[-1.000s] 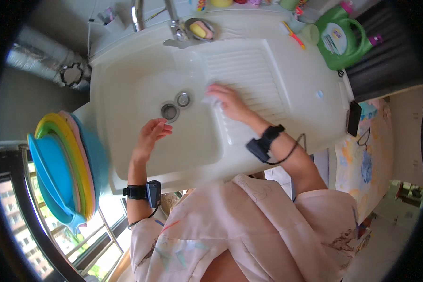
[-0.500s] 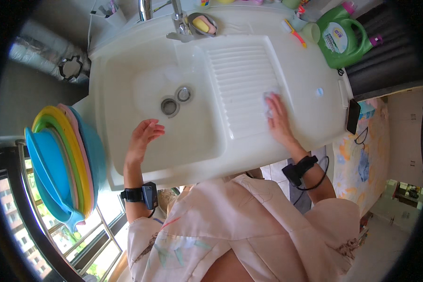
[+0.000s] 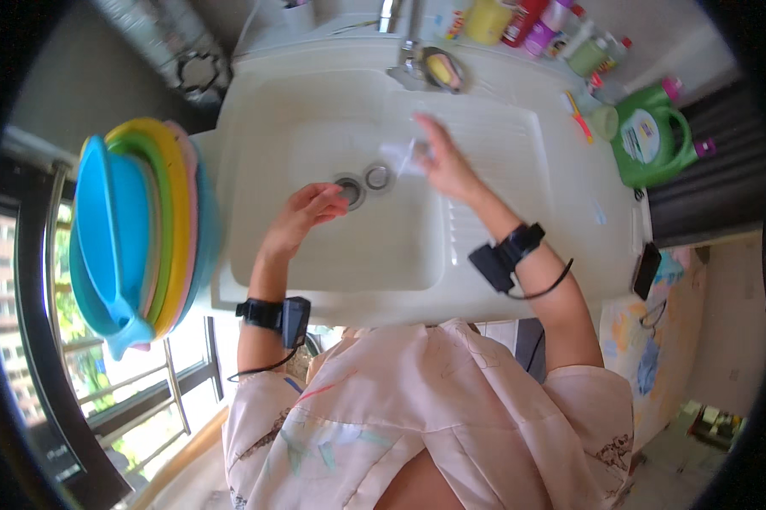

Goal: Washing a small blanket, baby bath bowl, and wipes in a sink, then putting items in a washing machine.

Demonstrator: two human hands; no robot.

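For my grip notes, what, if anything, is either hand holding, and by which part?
The right hand holds a small, blurred, whitish thing, apparently by its right end; its material can't be told. The left hand appears empty.

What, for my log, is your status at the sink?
Right hand holding blurred pale item over sink. Left hand loosely open near drain. Soap dish beside faucet, untouched.
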